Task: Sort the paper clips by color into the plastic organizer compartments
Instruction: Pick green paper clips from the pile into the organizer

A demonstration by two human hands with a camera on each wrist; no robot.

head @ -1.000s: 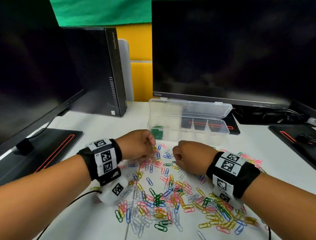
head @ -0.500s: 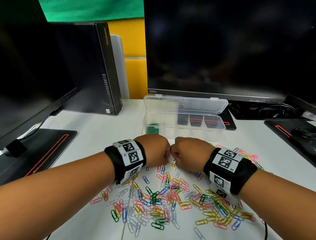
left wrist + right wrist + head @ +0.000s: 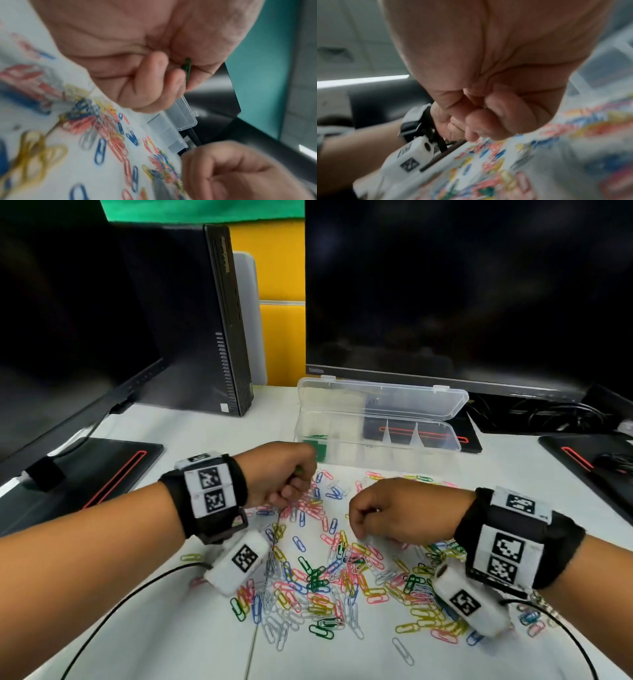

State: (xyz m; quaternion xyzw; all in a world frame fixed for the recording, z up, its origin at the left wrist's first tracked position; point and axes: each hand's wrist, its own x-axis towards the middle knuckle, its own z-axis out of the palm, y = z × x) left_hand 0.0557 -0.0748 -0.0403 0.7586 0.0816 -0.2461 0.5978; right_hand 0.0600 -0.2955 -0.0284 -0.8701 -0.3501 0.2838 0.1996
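Paper clips [image 3: 329, 570] in pink, yellow, blue, green and white lie scattered over the near part of the white table [image 3: 171, 638], a loose heap that reaches from below both wrists up toward the organizer. Above the heap's right half hangs the right hand [image 3: 394, 511], fingers curled under into a fist; the right wrist view shows the fingertips tucked against the palm with no clip visible between them, though blur makes this uncertain. Further up and to the left, the left hand [image 3: 281, 474] is also curled, and here the views differ: from the head camera only a speck of green shows at the knuckles, while the left wrist view plainly shows a green paper clip [image 3: 188, 69] pinched edge-on between thumb and forefinger, clear of the table and just short of the box. Beyond both hands sits the clear plastic organizer [image 3: 442, 440], lid thrown open toward the back, with green clips [image 3: 317, 445] already in its leftmost compartment and the other compartments looking bare. Behind it stand a dark monitor [image 3: 462, 285] and, to the left, a small black computer tower [image 3: 205, 320].
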